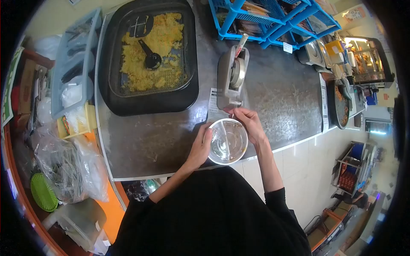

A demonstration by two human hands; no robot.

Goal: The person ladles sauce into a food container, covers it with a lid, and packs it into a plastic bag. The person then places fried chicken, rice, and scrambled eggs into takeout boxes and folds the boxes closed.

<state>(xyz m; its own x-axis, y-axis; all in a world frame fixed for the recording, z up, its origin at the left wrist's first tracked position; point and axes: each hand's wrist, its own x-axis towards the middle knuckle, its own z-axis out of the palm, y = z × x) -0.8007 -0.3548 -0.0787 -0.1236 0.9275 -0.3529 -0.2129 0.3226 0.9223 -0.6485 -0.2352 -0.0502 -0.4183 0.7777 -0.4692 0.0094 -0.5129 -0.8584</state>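
Head view: two bare hands work close to the wearer's black clothing point(213, 209), above the near edge of a dark, scuffed bench point(290, 94). Their left hand point(200, 145) grasps the side of a clear, round plastic container point(234, 141) with a pale rim, tilted so that its inside shows, with a straight line across it. The right hand point(252, 123) is at the container's far rim, thumb and fingers bunched beside the near end of a grey tape dispenser point(224, 79) — whether they grip anything there is too small to tell. A slim white-and-red stick point(242, 42) juts from the dispenser's far end, and a white printed sheet point(212, 102) lies just left of it. Farther left, a large black rectangular pan point(147, 105) holds yellow food point(171, 38) under a fine-patterned cover, with a black handled piece point(152, 61) over it. Bright blue plastic racks point(241, 39) stand at the far side, while a pale blue compartmented tray point(60, 109) sits past the bench's left edge.
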